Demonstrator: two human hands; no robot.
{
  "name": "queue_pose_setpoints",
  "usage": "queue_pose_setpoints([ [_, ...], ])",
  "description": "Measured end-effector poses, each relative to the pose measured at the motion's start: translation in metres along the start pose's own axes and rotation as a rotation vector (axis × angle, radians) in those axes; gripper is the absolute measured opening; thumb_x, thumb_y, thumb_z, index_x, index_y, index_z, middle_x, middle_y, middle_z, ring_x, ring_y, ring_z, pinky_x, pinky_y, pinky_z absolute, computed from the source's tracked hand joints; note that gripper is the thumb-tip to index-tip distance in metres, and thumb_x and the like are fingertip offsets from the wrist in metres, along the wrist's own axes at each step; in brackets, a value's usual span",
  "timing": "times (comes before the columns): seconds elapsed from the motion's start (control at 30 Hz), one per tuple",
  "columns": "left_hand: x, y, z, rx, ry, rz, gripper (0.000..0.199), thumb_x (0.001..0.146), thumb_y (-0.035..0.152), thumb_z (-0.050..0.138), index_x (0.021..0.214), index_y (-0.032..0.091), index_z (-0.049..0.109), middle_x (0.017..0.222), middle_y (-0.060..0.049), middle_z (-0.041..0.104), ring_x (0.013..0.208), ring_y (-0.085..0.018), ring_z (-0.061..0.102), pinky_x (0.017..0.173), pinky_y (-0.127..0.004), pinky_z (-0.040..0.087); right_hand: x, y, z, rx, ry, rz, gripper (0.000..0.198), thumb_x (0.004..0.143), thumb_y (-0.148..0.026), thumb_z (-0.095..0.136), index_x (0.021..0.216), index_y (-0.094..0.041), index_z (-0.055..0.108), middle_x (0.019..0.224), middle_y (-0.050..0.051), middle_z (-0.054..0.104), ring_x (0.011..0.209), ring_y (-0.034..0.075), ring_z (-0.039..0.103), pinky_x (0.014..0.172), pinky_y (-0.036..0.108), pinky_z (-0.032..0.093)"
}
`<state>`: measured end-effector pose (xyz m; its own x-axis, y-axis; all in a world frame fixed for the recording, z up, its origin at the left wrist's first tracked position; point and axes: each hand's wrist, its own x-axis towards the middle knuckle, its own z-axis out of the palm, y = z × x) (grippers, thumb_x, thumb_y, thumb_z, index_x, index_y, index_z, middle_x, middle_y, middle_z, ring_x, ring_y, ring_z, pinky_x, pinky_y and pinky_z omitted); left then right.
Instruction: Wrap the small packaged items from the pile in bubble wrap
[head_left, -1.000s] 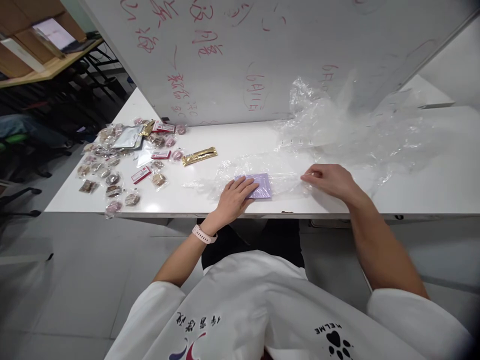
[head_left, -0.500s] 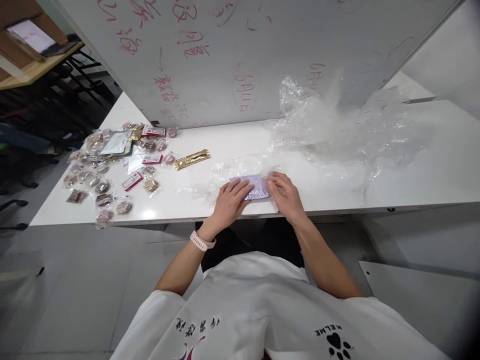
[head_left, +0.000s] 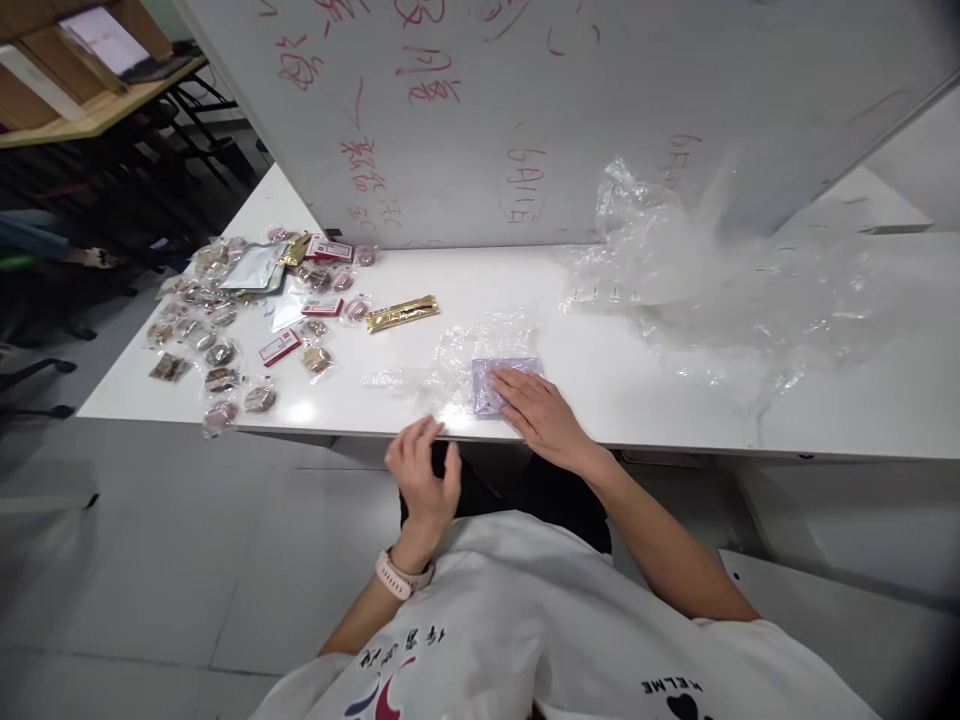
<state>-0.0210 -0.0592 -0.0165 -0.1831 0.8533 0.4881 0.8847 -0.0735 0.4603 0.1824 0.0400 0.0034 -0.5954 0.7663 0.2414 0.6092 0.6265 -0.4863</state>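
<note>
Right hand (head_left: 541, 412) open, flat on purple box (head_left: 484, 392) at front of counter (head_left: 637, 400); left hand (head_left: 421, 470) half-curled, seemingly empty, box's 8 o'clock. Probably mid-wrapping; next calls for gripping loose plastic (head_left: 450, 360), 10 o'clock.

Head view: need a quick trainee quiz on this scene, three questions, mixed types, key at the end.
1. Which hand has its fingers resting on the purple packet?
2. True or false: in the picture, the long gold sachet lies to the left of the packet.
3. Multiple choice: what colour is the writing on the whiteboard? A) green B) red C) blue

Key:
1. The right hand; the left hand, on the wrist with the pale pink band, is apart from the packet.
2. True.
3. B
</note>
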Motion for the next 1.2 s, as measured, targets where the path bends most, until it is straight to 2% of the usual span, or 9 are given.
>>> queue_pose_setpoints([
  [0.17, 0.020, -0.009, -0.005, 0.066, -0.086, -0.132, 0.055, 0.098, 0.045, 0.052, 0.148, 0.023, 0.042, 0.151, -0.019, 0.049, 0.147, -0.042, 0.035, 0.115, -0.077, 0.012, -0.001, -0.002, -0.001, -0.042, -0.015, -0.012, 0.051, 0.106, -0.036, 0.033, 0.157, -0.029, 0.035, 0.160, 0.004, 0.039, 0.149, 0.021, 0.036, 0.121, 0.049, 0.030],
  [0.33, 0.056, 0.026, 0.011, -0.418, -0.366, -0.178, 0.062, 0.106, 0.043, 0.035, 0.161, 0.030, 0.011, 0.161, -0.013, 0.037, 0.147, -0.027, 0.040, 0.116, -0.052, 0.040, -0.002, -0.002, -0.002, -0.045, -0.023, -0.040, 0.056, 0.103, -0.040, 0.043, 0.156, -0.027, 0.036, 0.158, 0.008, 0.041, 0.148, 0.025, 0.037, 0.120, 0.052, 0.030],
  [0.4, 0.063, 0.040, 0.016, -0.497, -0.438, -0.076, 0.068, 0.106, 0.042, 0.036, 0.161, 0.031, -0.001, 0.164, -0.012, 0.031, 0.149, -0.024, 0.038, 0.116, -0.046, 0.042, -0.002, 0.000, -0.001, -0.040, -0.025, -0.021, 0.052, 0.101, -0.037, 0.046, 0.151, -0.023, 0.045, 0.150, 0.011, 0.051, 0.142, 0.028, 0.045, 0.117, 0.053, 0.033],
  [0.5, 0.070, 0.046, 0.018, -0.385, -0.490, 0.193, 0.079, 0.100, 0.043, 0.049, 0.162, 0.026, 0.003, 0.165, -0.014, 0.028, 0.153, -0.028, 0.028, 0.123, -0.053, 0.030, -0.005, 0.005, 0.000, 0.000, -0.038, 0.001, 0.048, 0.096, -0.030, 0.049, 0.142, -0.018, 0.055, 0.139, 0.015, 0.060, 0.131, 0.031, 0.055, 0.110, 0.053, 0.041],
  [0.6, 0.078, 0.031, 0.017, -0.254, -0.549, 0.444, 0.075, 0.098, 0.042, 0.053, 0.160, 0.024, 0.015, 0.163, -0.015, 0.033, 0.154, -0.029, 0.025, 0.126, -0.057, 0.020, -0.008, 0.014, -0.005, 0.106, -0.024, -0.036, 0.048, 0.096, -0.034, 0.051, 0.143, -0.021, 0.055, 0.143, 0.013, 0.058, 0.133, 0.030, 0.053, 0.110, 0.052, 0.043],
  [0.73, 0.091, 0.006, 0.017, -0.224, -0.633, 0.545, 0.071, 0.098, 0.041, 0.057, 0.157, 0.025, 0.022, 0.160, -0.014, 0.040, 0.151, -0.026, 0.034, 0.123, -0.050, 0.029, -0.009, 0.027, -0.022, 0.216, -0.054, -0.104, 0.049, 0.098, -0.039, 0.053, 0.146, -0.028, 0.052, 0.145, 0.007, 0.057, 0.135, 0.027, 0.051, 0.113, 0.050, 0.041],
  [0.97, 0.104, 0.005, 0.026, -0.202, -0.533, 0.390, 0.047, 0.095, 0.047, 0.060, 0.133, 0.020, 0.053, 0.129, -0.013, 0.067, 0.117, -0.027, 0.065, 0.098, -0.041, 0.050, -0.007, 0.025, -0.042, 0.281, 0.006, -0.027, 0.038, 0.102, -0.036, 0.043, 0.136, -0.031, 0.059, 0.135, 0.004, 0.064, 0.128, 0.024, 0.057, 0.108, 0.044, 0.044],
  [1.1, 0.133, 0.020, 0.035, -0.206, -0.512, 0.140, 0.036, 0.099, 0.051, 0.051, 0.120, 0.022, 0.057, 0.091, -0.004, 0.072, 0.082, -0.022, 0.069, 0.072, -0.032, 0.049, 0.019, 0.024, -0.051, 0.292, 0.114, 0.185, 0.034, 0.100, -0.042, 0.044, 0.121, -0.024, 0.065, 0.110, 0.005, 0.073, 0.092, 0.021, 0.067, 0.082, 0.033, 0.051],
  [1.2, 0.166, 0.028, 0.052, -0.120, -0.492, -0.029, 0.036, 0.100, 0.054, 0.046, 0.112, 0.022, 0.058, 0.083, -0.004, 0.070, 0.079, -0.024, 0.066, 0.068, -0.032, 0.044, 0.054, 0.038, -0.050, 0.242, 0.201, 0.373, 0.035, 0.099, -0.045, 0.044, 0.114, -0.021, 0.066, 0.090, 0.004, 0.072, 0.073, 0.018, 0.062, 0.068, 0.030, 0.044],
])
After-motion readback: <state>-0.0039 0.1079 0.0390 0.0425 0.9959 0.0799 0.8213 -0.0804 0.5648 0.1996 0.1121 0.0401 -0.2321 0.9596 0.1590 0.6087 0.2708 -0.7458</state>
